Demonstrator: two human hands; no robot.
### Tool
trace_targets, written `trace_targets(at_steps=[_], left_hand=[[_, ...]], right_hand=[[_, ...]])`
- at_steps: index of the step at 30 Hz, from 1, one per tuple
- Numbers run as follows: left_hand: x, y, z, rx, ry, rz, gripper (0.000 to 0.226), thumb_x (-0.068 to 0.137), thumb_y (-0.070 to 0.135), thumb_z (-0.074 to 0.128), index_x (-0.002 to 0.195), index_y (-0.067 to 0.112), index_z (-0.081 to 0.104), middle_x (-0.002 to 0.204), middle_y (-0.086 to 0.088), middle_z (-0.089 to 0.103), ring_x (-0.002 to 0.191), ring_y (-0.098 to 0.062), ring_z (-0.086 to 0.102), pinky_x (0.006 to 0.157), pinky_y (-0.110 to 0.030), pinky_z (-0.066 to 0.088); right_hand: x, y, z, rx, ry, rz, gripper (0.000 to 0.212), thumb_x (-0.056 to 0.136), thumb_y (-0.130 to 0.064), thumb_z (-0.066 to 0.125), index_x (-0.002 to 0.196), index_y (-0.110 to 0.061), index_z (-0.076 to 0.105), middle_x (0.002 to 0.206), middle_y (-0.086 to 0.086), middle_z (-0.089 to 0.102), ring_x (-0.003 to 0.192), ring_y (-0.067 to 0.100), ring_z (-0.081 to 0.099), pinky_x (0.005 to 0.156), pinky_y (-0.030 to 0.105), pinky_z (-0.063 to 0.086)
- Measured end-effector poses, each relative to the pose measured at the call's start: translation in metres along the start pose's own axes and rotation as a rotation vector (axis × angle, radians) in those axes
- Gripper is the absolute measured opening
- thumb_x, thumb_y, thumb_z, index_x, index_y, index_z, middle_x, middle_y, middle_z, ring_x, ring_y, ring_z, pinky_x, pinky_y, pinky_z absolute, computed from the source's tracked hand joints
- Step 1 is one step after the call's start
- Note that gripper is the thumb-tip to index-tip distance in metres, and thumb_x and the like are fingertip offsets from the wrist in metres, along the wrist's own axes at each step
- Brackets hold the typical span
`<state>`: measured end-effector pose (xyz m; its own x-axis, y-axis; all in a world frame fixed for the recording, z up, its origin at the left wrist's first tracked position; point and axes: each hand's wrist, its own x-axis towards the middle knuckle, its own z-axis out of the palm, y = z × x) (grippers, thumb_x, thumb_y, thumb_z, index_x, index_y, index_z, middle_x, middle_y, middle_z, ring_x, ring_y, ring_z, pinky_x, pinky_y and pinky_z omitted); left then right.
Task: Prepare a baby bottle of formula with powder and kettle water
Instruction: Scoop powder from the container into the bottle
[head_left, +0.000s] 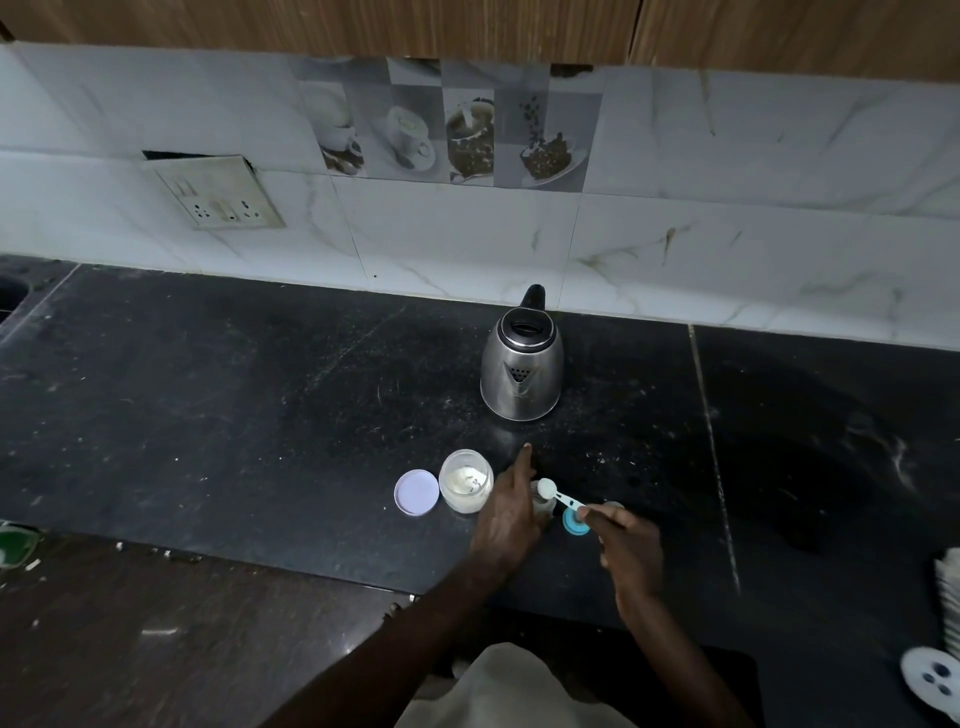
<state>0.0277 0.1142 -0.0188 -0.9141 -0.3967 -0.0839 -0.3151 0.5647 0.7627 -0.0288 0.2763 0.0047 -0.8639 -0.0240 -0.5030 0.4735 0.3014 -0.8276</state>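
My right hand (628, 551) pinches the handle of a small white-and-blue measuring scoop (558, 496), whose bowl hovers over the mouth of the clear baby bottle (540, 501). My left hand (506, 514) wraps the bottle from the left and hides most of it, index finger pointing away. An open glass jar of white formula powder (466, 480) stands just left of the hand, its lilac lid (416, 491) lying flat beside it. The blue bottle cap ring (575, 521) rests on the counter under the scoop handle. A steel kettle (521, 364) stands behind, spout facing me.
The black stone counter (234, 395) runs wide to the left and right. A tiled wall with a socket plate (221, 193) rises behind. White objects (935, 675) sit at the right edge; a green item (13, 543) lies at the left edge.
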Motion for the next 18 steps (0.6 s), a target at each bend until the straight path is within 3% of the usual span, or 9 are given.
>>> trace_targets(at_steps=[4, 10, 13, 18], left_hand=[[0.002, 0.001, 0.000, -0.004, -0.015, -0.037, 0.092, 0.089, 0.028, 0.074, 0.164, 0.016, 0.021, 0.133, -0.008, 0.062, 0.118, -0.024, 0.062, 0.097, -0.031, 0.047], [0.004, 0.001, 0.002, 0.003, -0.005, -0.047, 0.089, 0.087, 0.027, 0.075, 0.161, 0.013, 0.028, 0.129, -0.005, 0.064, 0.113, -0.024, 0.064, 0.095, -0.033, 0.050], [0.006, 0.001, 0.002, 0.006, 0.000, -0.050, 0.086, 0.087, 0.030, 0.076, 0.159, 0.013, 0.031, 0.130, -0.005, 0.064, 0.113, -0.025, 0.064, 0.094, -0.034, 0.050], [0.008, 0.000, 0.002, 0.019, -0.009, -0.047, 0.088, 0.085, 0.029, 0.078, 0.159, 0.012, 0.032, 0.132, -0.007, 0.064, 0.117, -0.024, 0.063, 0.097, -0.032, 0.049]], right_hand=[[0.000, 0.001, -0.001, -0.106, -0.018, -0.163, 0.006, 0.088, -0.021, 0.082, 0.086, -0.026, 0.084, 0.072, -0.009, 0.076, 0.050, -0.001, 0.056, 0.058, 0.029, 0.045], [-0.001, 0.004, -0.002, -0.282, 0.019, -0.350, 0.014, 0.087, -0.021, 0.084, 0.081, -0.034, 0.081, 0.081, -0.012, 0.077, 0.074, -0.001, 0.071, 0.075, 0.027, 0.056], [0.001, 0.012, 0.000, -0.460, 0.065, -0.495, 0.007, 0.088, -0.027, 0.081, 0.090, -0.033, 0.080, 0.082, -0.010, 0.073, 0.070, 0.006, 0.070, 0.069, 0.037, 0.058], [-0.008, 0.012, 0.005, -0.722, 0.188, -0.757, 0.013, 0.085, -0.021, 0.086, 0.090, -0.028, 0.077, 0.083, -0.007, 0.070, 0.069, 0.017, 0.070, 0.052, 0.032, 0.054]])
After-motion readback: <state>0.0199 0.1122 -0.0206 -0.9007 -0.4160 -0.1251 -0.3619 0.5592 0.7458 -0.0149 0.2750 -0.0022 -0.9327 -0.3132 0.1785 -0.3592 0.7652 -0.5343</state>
